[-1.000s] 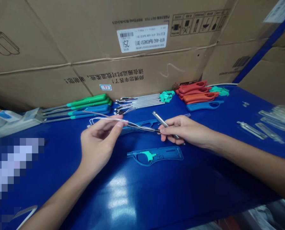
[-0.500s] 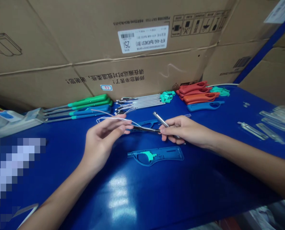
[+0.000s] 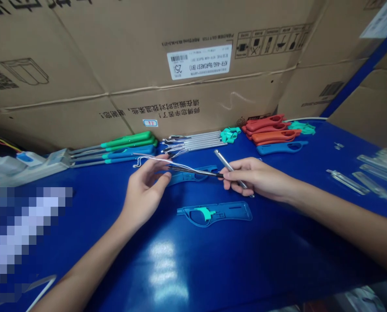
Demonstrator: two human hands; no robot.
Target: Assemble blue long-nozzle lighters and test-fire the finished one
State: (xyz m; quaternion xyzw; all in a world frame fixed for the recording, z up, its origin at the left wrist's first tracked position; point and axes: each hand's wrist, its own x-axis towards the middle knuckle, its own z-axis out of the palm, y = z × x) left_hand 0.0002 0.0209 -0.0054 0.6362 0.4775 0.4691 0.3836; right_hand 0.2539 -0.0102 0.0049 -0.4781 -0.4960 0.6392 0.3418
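My right hand (image 3: 245, 175) is closed round a silver metal tube (image 3: 224, 160) that slants up to the left. Between its thumb and fingers it also pinches the black end of a bundle of thin wires (image 3: 195, 169), some white, some dark. The bundle runs left to my left hand (image 3: 149, 180), where the white wires pass over the fingers; thumb and fingertips stand apart there. Below both hands lies a blue lighter handle half (image 3: 232, 211) with a green trigger (image 3: 204, 213) in it. Another blue handle half (image 3: 183, 177) lies behind the wires, partly hidden by them.
At the back are finished-looking green and blue lighters (image 3: 128, 141), metal tubes with wires (image 3: 200, 141), green triggers (image 3: 231, 134) and red, orange and blue handles (image 3: 271, 134). Clear plastic parts (image 3: 349, 182) lie right. A cardboard box (image 3: 115, 52) walls the rear; a power strip (image 3: 55, 162) is left.
My left thumb and fingertips have moved apart and slightly away from the wires' black end. The right hand keeps its hold on tube and wires. The view has shifted slightly.
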